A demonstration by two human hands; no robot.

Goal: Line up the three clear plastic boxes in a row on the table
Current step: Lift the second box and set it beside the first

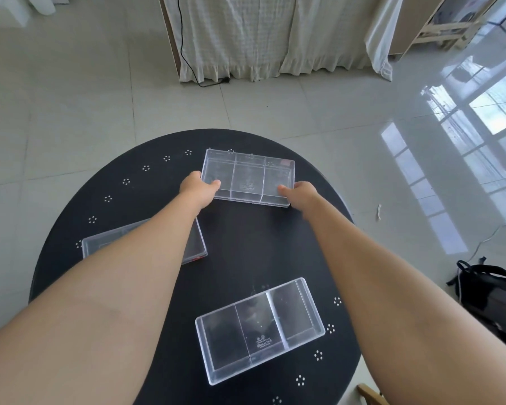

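Nearest to us, below and between our two outstretched forearms, a clear rectangular plastic box with three compartments [260, 331] lies open side up on the round black table with small white dot clusters [246, 244], turned at a slant to the table edge. Farther out, under our left forearm and behind our left hand [195, 188], a second clear rectangular plastic box with a red patch at its corner [197, 245] lies flat, mostly hidden by the arm. Farthest from us, a third clear rectangular three-compartment plastic box [248, 176] sits near the table's far edge, held between both hands. Our left hand clasps its left end, thumb over the rim and into the box, the other fingers hidden behind the wall. Our right hand [301, 192] clasps its near right corner the same way, thumb inside. Right of our right arm, a black backpack [488, 290] rests on the pale tiled floor [70, 112].
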